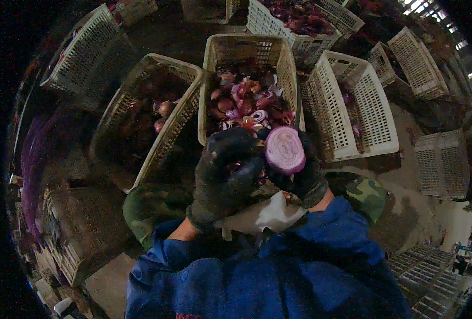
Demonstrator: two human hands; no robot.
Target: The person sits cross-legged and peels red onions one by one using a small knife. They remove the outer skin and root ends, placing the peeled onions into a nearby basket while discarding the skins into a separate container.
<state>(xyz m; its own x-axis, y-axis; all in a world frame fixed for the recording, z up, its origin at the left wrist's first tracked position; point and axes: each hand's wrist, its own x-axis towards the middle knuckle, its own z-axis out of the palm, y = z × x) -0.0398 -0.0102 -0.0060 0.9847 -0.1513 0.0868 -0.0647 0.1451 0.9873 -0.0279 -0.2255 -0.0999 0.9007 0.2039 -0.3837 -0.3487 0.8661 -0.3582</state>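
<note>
My right hand [299, 175], in a dark glove, holds a red onion [285, 150] with its pale, ringed cut face turned up. Close beside it is my left hand [232, 171], also gloved, with the fingers curled. Small dark reddish bits show at its palm, but whether it grips anything is hidden in shadow. Both hands are over my lap, at the near end of a plastic crate [247, 38]. Inside that crate lie onion skins and cut onion pieces [246, 101]. Whole onions [165, 109] show in the tilted crate [168, 153] to the left.
A white slotted crate [377, 107] on the right has a few purple pieces at its bottom. Behind stands a heaped crate [269, 22] of dark red onion matter. Purple netting [34, 167] hangs at the far left. More crates [441, 163] stand around me, and a slatted grid [423, 271] lies lower right.
</note>
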